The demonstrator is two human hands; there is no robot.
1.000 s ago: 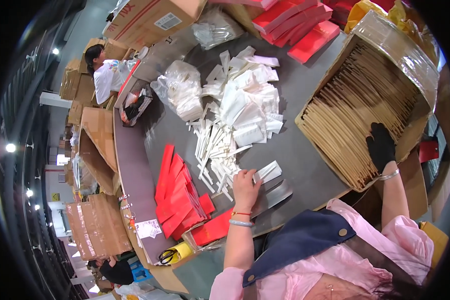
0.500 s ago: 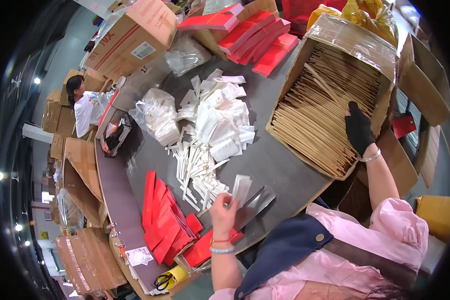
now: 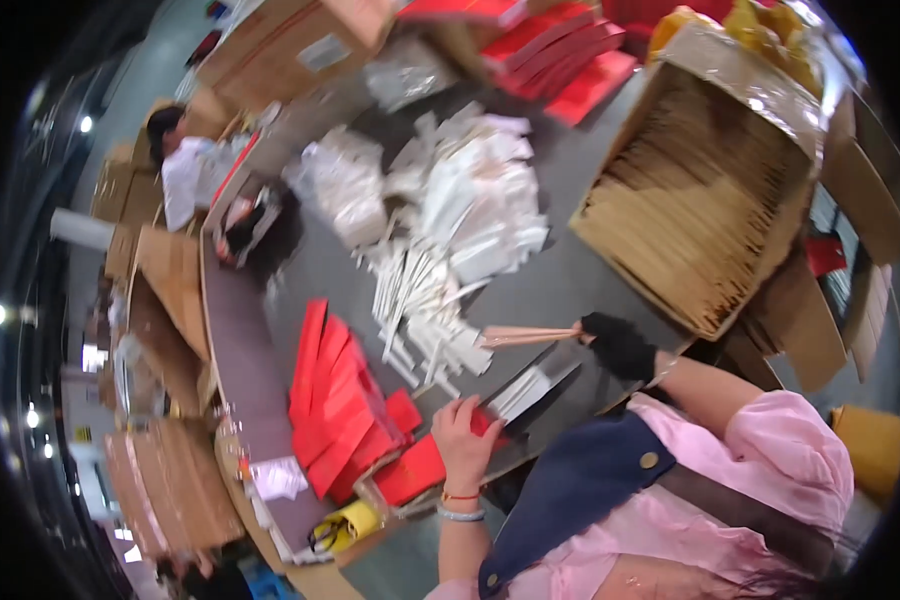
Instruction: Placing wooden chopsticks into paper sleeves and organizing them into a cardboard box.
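Note:
My right hand [image 3: 618, 345], in a black fingerless glove, is closed on a few slim tan sticks [image 3: 532, 336] pointing left over the table. Below the sticks, a narrow dark tray [image 3: 560, 388] lies near the table edge with a whitish slip [image 3: 519, 396] in it. My left hand [image 3: 462, 432] is bare and rests at the tray's left end, thumb and fingers apart, beside a red envelope-like piece [image 3: 410, 472]. Whether its fingertips touch the tray is hard to tell. Many similar tan sticks fill the cardboard box [image 3: 705, 318] at the right.
White paper slips [image 3: 480, 200] and narrow strips [image 3: 407, 290] are heaped mid-table. Red packets [image 3: 345, 410] fan out at the left front, near a yellow roll [image 3: 348, 526]. Red stacks [image 3: 555, 50] lie at the back. Another person [image 3: 185, 165] is at the far left.
My right hand has come out of the box to the left, carrying the tan sticks. The left hand has let go of the translucent whitish slip, now in the tray. The view has shifted.

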